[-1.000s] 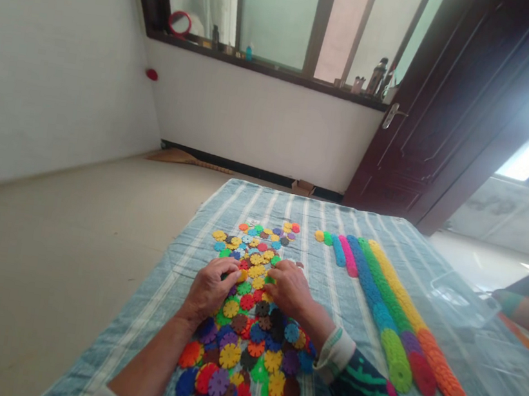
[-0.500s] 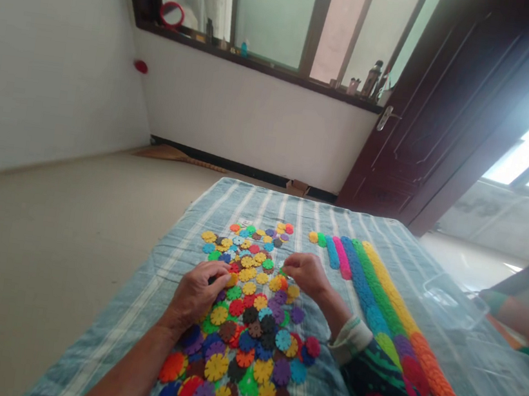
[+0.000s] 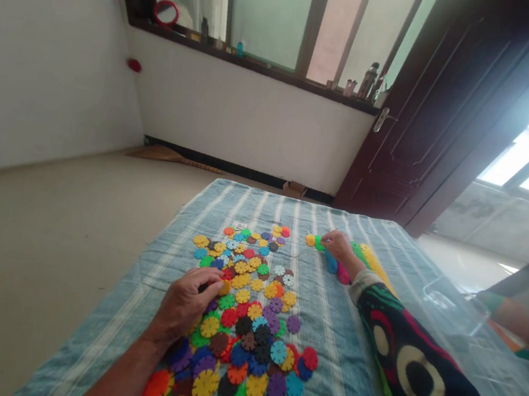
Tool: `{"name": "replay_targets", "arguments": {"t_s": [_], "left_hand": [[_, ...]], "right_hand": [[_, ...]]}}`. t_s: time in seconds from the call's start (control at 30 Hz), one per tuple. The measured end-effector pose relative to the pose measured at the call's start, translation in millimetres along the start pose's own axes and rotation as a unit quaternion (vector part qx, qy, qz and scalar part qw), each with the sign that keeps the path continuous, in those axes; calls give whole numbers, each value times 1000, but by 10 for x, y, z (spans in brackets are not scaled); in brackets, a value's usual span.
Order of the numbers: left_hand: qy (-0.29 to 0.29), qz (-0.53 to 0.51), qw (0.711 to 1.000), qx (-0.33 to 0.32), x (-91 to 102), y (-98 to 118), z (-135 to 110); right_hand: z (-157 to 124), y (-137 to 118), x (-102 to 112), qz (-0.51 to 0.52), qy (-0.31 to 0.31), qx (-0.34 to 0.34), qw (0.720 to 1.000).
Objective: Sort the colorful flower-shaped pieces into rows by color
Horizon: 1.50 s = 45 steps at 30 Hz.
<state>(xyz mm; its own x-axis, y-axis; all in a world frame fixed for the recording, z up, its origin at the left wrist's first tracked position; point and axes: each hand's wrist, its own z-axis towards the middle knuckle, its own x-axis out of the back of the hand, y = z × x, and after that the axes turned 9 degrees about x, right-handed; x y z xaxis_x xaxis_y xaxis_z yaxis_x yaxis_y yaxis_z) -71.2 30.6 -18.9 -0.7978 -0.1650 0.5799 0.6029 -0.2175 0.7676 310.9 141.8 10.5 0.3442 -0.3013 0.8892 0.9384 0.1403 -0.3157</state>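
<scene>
My left hand [image 3: 187, 299] rests on the left side of a spread of colourful notched plastic discs [image 3: 205, 386]. Its thumb and forefinger are closed on a yellow disc [image 3: 224, 288]. Farther off, my right hand [image 3: 339, 245] is pinched at a green disc [image 3: 318, 243], beside a yellow disc [image 3: 310, 240] on the sheet. Its fingertips partly hide the green piece. Under the right forearm lie rows of overlapping discs: a short blue one [image 3: 331, 262], a pink one [image 3: 343, 274] and a long yellow one [image 3: 375, 264]. The sleeve covers much of the longer rows.
The discs lie on a blue-and-white striped bed sheet [image 3: 155, 287]. Clear plastic containers [image 3: 455, 304] stand at the right, near another person's arm [image 3: 512, 315]. Beyond the bed are a dark red door [image 3: 415, 127] and a window sill [image 3: 262, 68] with small items.
My right hand has moved right and away, from the loose discs to the green disc by the rows. My left hand keeps its hold on the yellow disc. The view has shifted slightly.
</scene>
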Motion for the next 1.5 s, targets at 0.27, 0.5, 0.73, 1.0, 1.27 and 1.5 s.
{"name": "replay_targets", "arguments": {"t_s": [0.27,0.5,0.73,1.0,1.27,1.5], "left_hand": [[0,-4,1000,-8,4,18,-11],[-5,-5,1000,-7,-1,9,-13],[-1,-9,1000,-10,-5,24,-24],[2,-6,1000,-17,-3,21,-25],[-6,-3,1000,-13,2,26,-15],[-11,-1,1000,-15,19,15,5]], "right_hand": [[16,83,-143,-24,-11,0,1000],[-60,43,-85,-42,-3,7,999],[-265,-491,-45,-6,-62,126,990],[-571,-1329,-202,-2,-139,215,967],[-601,-1605,-341,-29,-140,166,976],[-476,-1429,-296,35,-123,147,981]]}}
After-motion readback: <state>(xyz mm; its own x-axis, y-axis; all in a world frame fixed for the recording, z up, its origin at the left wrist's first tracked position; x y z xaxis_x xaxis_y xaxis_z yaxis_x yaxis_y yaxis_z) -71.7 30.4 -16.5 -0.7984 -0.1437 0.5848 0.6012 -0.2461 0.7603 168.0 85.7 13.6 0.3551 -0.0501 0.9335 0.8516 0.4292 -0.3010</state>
